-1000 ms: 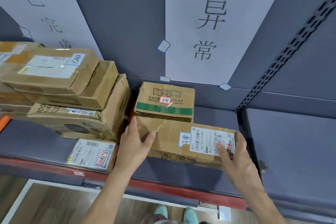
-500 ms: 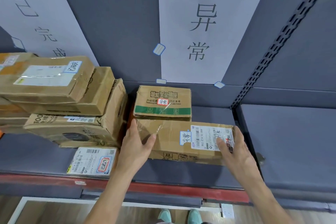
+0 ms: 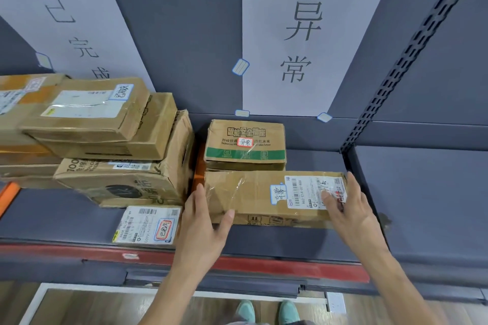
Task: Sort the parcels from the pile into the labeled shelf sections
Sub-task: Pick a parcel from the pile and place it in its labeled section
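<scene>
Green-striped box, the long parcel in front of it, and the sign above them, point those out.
Green-striped box (image 3: 274, 137): head view, top face, right of its sticker.
Long parcel (image 3: 253, 192): head view, bare cardboard on top.
Sign (image 3: 303, 47): head view, blank paper between the two characters.

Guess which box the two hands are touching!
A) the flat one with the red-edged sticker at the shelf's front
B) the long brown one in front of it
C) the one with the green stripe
B: the left hand and the right hand rest on the two ends of the long brown box, while the green-striped box behind it has no hand on it.
</scene>
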The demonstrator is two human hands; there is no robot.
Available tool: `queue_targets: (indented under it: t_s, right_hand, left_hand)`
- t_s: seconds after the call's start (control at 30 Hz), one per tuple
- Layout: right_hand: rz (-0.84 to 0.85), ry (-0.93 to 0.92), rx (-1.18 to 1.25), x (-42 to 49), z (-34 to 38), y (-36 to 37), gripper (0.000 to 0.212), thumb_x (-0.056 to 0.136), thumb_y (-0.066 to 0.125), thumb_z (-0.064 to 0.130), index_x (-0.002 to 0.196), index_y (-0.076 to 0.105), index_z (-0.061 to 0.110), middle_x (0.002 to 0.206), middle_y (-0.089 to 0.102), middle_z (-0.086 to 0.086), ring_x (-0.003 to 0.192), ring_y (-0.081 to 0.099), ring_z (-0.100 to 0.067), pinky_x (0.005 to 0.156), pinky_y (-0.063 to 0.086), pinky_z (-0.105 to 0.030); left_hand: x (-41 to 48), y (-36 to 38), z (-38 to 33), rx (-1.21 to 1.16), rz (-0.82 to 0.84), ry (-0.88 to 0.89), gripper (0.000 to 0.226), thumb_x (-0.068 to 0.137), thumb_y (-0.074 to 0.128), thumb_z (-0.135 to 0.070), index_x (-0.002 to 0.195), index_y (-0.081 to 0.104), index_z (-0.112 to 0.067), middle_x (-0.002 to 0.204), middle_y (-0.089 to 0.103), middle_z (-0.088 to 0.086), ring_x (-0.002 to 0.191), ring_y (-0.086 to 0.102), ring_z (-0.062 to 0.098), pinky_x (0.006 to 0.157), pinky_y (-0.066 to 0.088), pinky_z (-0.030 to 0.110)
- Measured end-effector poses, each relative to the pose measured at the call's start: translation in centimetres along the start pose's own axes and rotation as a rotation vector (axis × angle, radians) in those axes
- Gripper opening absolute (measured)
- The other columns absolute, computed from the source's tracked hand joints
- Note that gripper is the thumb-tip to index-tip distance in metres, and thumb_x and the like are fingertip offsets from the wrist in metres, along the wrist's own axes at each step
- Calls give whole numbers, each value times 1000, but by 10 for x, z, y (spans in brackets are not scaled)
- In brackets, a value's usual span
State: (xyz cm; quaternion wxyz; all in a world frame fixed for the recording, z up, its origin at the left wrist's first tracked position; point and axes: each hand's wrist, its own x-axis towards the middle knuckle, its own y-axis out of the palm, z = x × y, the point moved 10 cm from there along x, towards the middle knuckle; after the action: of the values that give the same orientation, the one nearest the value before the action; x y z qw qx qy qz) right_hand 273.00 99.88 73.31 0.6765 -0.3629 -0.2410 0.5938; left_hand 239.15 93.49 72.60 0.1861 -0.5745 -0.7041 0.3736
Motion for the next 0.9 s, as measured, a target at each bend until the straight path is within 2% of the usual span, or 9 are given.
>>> queue_targets:
  t_s: [0.1, 0.37, 0.63, 0.9]
  right_hand:
    - [-28, -4, -4, -5, 1, -1, 79, 97, 51, 52, 160, 17, 19, 149, 44, -18, 132, 45, -36, 98, 45, -49]
    - [-39, -5, 0, -17, -2, 0, 76, 97, 48, 56, 158, 15, 25, 148, 45, -15, 130, 46, -35, 94, 46, -51]
    - [-45, 6, 36, -14, -3, 1, 71, 96, 50, 53, 156, 19, 31, 145, 47, -14, 127, 49, -33, 87, 44, -44]
    - [-36, -19, 37, -17, 0, 2, 66, 98, 50, 52, 155, 21, 35, 143, 50, -9, 129, 46, -29, 91, 47, -47]
  left_hand:
    - [-9, -4, 2, 0, -21, 14, 95, 98, 53, -56, 165, -7, -24, 172, 4, -3, 156, 18, 20, 121, 33, 42]
    - [-13, -8, 15, -11, -32, -48, 96, 98, 61, -47, 165, -2, -19, 170, 20, 4, 150, 36, 24, 114, 40, 38]
    - [-5, -6, 11, 13, 32, -25, 93, 100, 60, -44, 165, -2, -22, 168, 29, 1, 147, 41, 21, 115, 40, 35]
    - [6, -6, 4, 24, 35, 12, 86, 102, 58, -40, 166, 3, -22, 169, 24, -2, 151, 35, 20, 117, 35, 33]
